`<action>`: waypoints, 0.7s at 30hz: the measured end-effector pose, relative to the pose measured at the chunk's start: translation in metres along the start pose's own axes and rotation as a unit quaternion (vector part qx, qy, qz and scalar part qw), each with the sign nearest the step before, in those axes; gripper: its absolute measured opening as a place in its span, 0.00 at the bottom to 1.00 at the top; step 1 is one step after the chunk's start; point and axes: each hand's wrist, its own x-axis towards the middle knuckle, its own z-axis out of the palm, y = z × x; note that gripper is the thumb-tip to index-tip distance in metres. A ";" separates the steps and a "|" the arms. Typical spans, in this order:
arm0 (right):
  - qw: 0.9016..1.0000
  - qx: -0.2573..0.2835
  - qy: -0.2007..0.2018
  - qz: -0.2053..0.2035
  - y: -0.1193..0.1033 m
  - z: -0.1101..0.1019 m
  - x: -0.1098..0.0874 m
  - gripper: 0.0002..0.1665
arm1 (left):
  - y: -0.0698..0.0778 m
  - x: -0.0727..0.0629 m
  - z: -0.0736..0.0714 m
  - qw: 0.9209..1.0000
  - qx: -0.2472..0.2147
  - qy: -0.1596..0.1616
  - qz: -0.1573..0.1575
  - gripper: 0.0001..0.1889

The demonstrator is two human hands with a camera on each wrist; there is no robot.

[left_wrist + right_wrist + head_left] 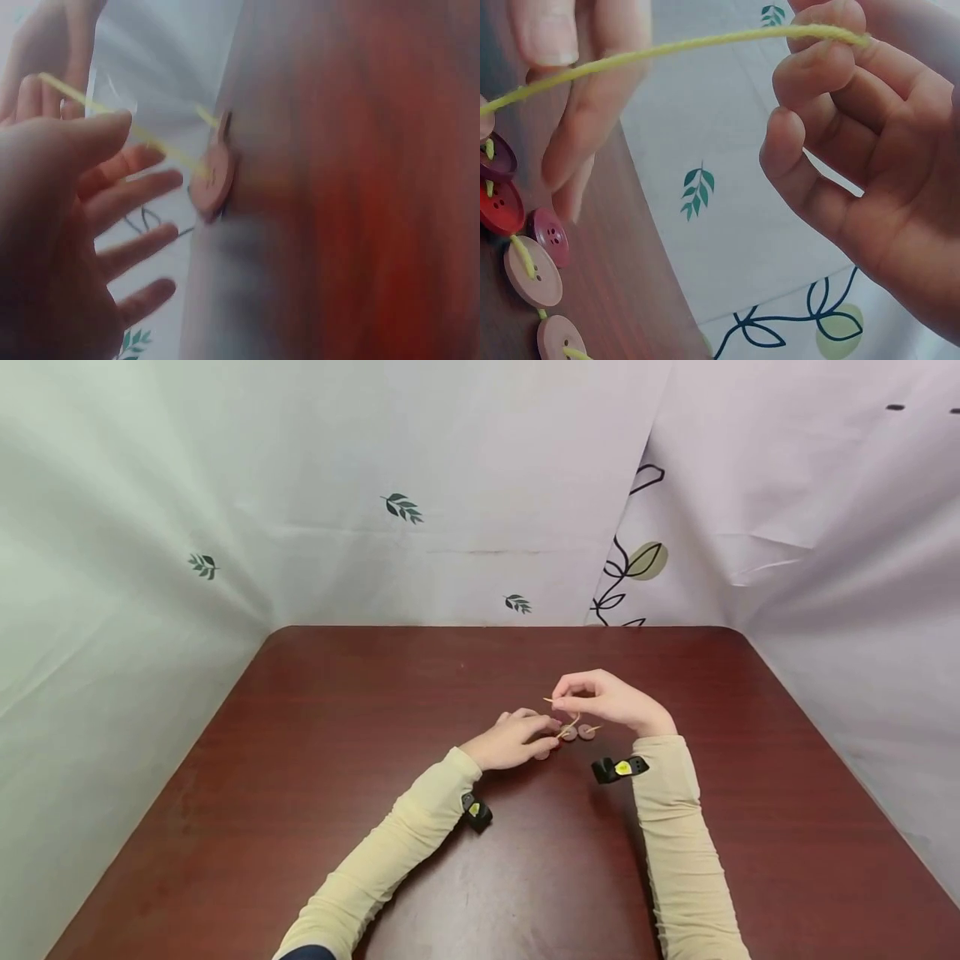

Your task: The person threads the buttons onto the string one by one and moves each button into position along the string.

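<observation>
My right hand [603,697] is raised above the table, thumb and fingertips pinching one end of a yellow string [667,49]. Fairly straight, slightly spread fingers mark my left hand [513,739], low over the table beside the buttons. The string runs past its thumb and fingers, and no firm grip shows. Several round buttons lie there with yellow string through them: pale pink ones [534,271], a red one [501,206] and a dark purple one [499,156]. A smaller magenta button [549,237] sits alongside. Part of the row is hidden by my left hand.
Dark reddish-brown wood makes up the table [337,693]. White cloth [480,552] with leaf prints hangs behind it and along both sides. A black camera strap [621,768] is on the right wrist, another [477,812] on the left.
</observation>
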 end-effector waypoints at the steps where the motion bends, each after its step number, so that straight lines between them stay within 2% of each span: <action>1: 1.000 0.006 -0.006 0.001 0.000 0.001 0.000 0.11 | 0.001 0.000 0.002 1.000 0.003 -0.003 -0.003 0.18; 5: 0.999 0.024 -0.021 0.010 0.000 0.004 0.002 0.10 | 0.003 -0.001 0.008 0.999 0.008 -0.009 -0.030 0.17; 12: 1.000 0.001 -0.016 0.010 -0.001 0.006 -0.003 0.12 | 0.005 -0.002 0.017 0.997 0.017 -0.011 -0.069 0.18; 21: 1.000 -0.029 0.002 -0.004 -0.002 -0.001 -0.004 0.09 | 0.010 -0.006 0.002 0.994 0.046 0.028 -0.094 0.20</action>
